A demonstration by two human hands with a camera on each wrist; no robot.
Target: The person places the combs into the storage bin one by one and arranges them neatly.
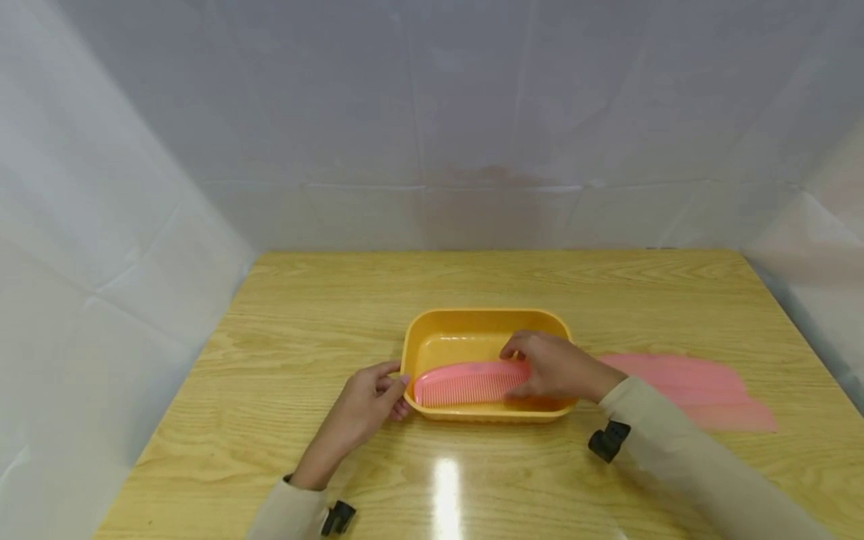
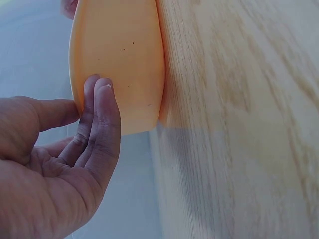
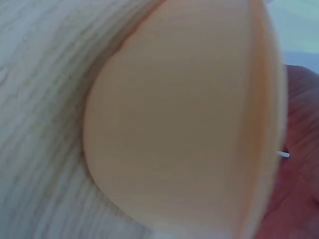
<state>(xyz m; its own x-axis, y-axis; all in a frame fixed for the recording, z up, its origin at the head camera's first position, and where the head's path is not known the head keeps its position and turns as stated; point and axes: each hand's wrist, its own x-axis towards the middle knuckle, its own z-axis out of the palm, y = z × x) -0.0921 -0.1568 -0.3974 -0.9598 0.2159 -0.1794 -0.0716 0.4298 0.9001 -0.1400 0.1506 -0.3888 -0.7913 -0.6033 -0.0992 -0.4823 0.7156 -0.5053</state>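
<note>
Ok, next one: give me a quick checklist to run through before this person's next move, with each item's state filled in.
1. Tray upright on the table: ok.
2. Left grip on the tray: ok, pinching the rim at its left end.
3. Right grip on the comb: ok, near the comb's right end.
4. Comb's right tip inside the tray: cannot tell, the hand hides it.
5. Comb resting on the tray's floor: cannot tell from these angles.
6. Pink sheet out of the tray: ok, lying to its right, partly behind the sleeve.
</note>
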